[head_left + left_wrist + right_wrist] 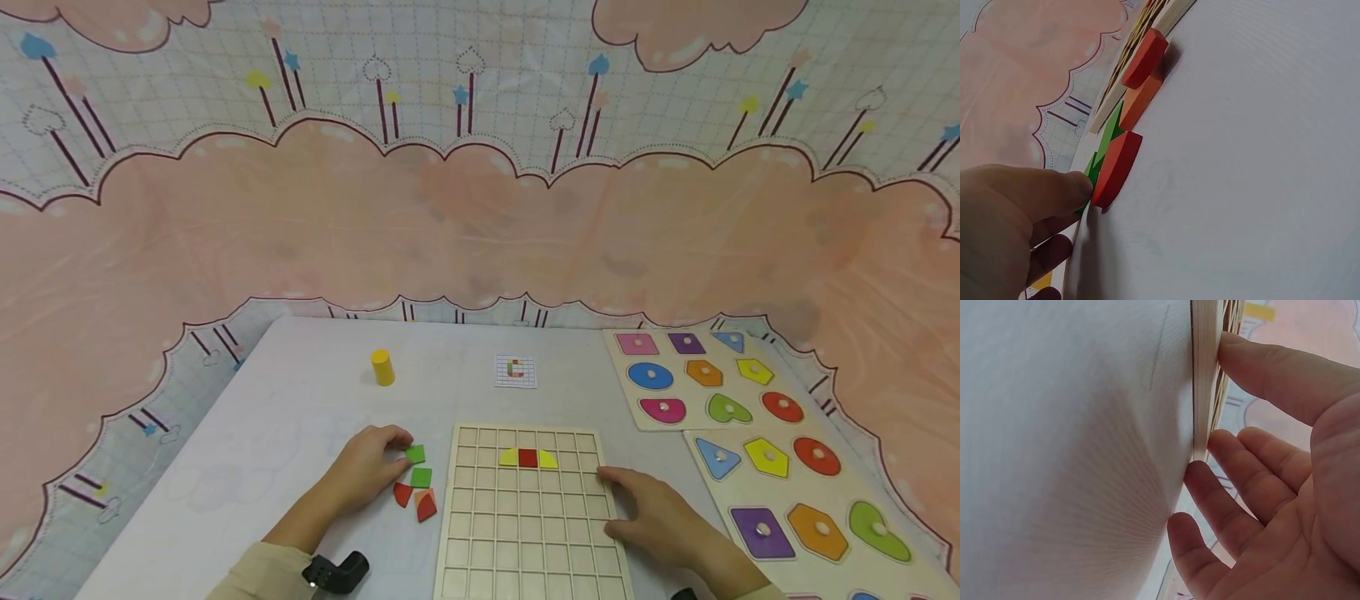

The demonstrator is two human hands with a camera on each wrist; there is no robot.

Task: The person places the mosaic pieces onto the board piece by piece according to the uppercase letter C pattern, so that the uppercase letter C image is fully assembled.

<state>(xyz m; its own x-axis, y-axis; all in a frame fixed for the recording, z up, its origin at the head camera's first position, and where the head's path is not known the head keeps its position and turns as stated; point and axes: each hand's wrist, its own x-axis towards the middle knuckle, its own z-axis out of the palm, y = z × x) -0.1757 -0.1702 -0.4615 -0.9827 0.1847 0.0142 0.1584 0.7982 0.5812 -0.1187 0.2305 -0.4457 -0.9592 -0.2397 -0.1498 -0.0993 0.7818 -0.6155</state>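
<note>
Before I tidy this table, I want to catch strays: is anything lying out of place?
Nothing looks damaged or spilled. The yellow cylinder stands alone, far from the grid board. Loose green and red pieces lie beside the board by the left hand.

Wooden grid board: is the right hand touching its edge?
Touching. The right wrist view shows the right hand with straight fingers pressed against the side edge of the wooden grid board.
</note>
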